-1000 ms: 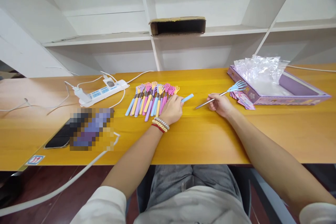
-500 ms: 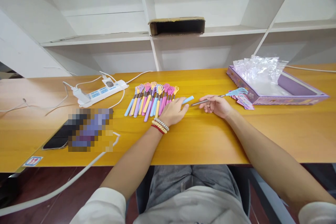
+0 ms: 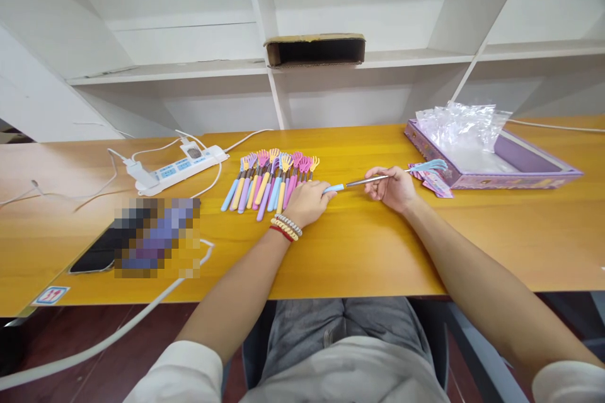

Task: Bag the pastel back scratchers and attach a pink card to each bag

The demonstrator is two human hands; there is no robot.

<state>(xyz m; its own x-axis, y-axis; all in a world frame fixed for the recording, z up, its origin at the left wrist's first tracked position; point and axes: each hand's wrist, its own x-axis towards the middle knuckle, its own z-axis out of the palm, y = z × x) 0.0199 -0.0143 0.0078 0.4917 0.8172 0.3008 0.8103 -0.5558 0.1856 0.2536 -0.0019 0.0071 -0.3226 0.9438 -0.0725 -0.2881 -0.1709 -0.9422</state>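
My left hand (image 3: pixel 306 203), with bracelets at its wrist, is closed on a light blue handle (image 3: pixel 334 188) that sticks out past the fingertips to the right. My right hand (image 3: pixel 391 189) pinches the thin metal rod of a back scratcher (image 3: pixel 429 165), whose light blue claw head points right, towards the box. The rod's bare tip lies almost in line with the handle's end, a very small gap between them. Beside and behind my left hand, several back scratchers (image 3: pixel 259 182) with blue, yellow, purple and pink handles lie in a row, claws facing away from me.
A purple box (image 3: pixel 524 181) full of clear plastic bags (image 3: pixel 460 132) stands on the right, pink cards (image 3: pixel 437 185) against its near corner. To the left are a white power strip (image 3: pixel 182 169) with cables and a phone (image 3: pixel 97 253). A cardboard box (image 3: pixel 316 38) sits on the shelf behind.
The blue handle has turned from slanting upward to nearly level. The rod's tip has tilted up, and the two ends now face each other more closely in line.
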